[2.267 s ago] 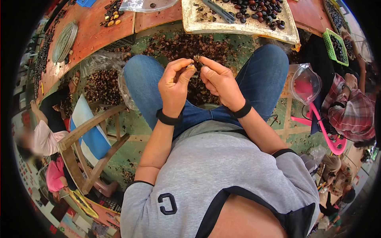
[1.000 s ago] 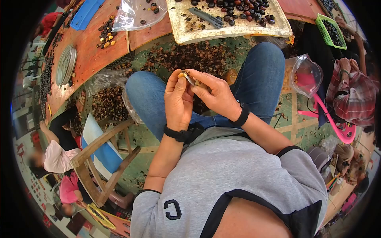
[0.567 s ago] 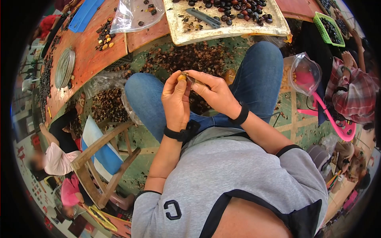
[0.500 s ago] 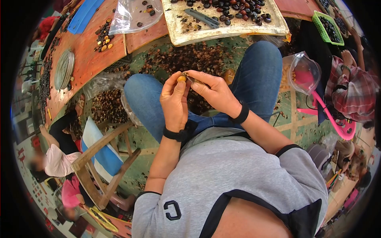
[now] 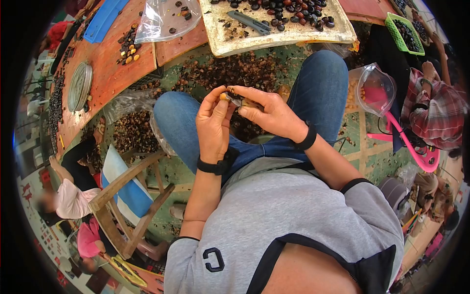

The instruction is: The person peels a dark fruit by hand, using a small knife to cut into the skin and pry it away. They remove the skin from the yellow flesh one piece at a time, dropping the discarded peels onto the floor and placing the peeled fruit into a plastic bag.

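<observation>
Between the thumb and fingers of my left hand is a small yellow nut, with a bit of dark shell at its top. My right hand is closed around a small knife, whose short blade lies against the nut; most of its handle is hidden in the fingers. Both hands meet above my lap, between my knees. Beyond them, a worn whitish tray holds many dark glossy nuts and a grey box cutter.
Shell scraps cover the floor under the tray. At left are a red table, a clear plastic bag, a round lid and a wooden chair. A green basket and a co-worker in a plaid shirt are at right.
Both hands have shifted slightly and the right hand has turned, so the knife blade shows more plainly beside the nut. The dark shell bits at the fingertips have changed position.
</observation>
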The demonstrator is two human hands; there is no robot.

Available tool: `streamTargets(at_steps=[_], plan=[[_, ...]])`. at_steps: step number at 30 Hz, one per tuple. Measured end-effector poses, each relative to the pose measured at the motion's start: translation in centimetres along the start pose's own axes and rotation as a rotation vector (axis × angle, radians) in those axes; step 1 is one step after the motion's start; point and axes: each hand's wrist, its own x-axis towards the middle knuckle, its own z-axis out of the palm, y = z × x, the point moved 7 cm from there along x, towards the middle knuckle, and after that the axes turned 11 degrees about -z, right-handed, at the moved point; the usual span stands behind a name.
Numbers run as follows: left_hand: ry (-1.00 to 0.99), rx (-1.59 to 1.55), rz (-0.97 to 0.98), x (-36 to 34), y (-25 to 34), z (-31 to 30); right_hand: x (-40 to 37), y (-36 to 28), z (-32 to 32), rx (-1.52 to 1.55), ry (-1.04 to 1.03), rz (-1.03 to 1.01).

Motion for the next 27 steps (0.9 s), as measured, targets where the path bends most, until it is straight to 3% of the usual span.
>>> streamTargets(at_steps=[5,10,17,19,23,27], plan=[[-0.014,0.016,0.003,-0.1,0.2,0.1,-0.3,0.6,0.3,0.073,-0.013,0.022],[-0.011,0.107,0.023,-0.2,0.1,-0.2,-0.6,1.3,0.9,0.325,0.104,-0.035],[0.003,0.029,-0.024,0.2,-0.4,-0.1,-0.8,1.4,1.0,0.264,0.194,-0.024],[-0.023,0.027,0.040,0.1,-0.3,0.1,-0.8,0.2,0.7,-0.049,0.153,-0.099],[0.024,0.187,0.097,0.1,0.4,-0.2,-0.7,0.0,0.8,-0.007,0.138,-0.066],[0.033,0.262,0.118,-0.8,0.5,0.6,0.3,2.5,-0.9,0.075,0.327,-0.090]])
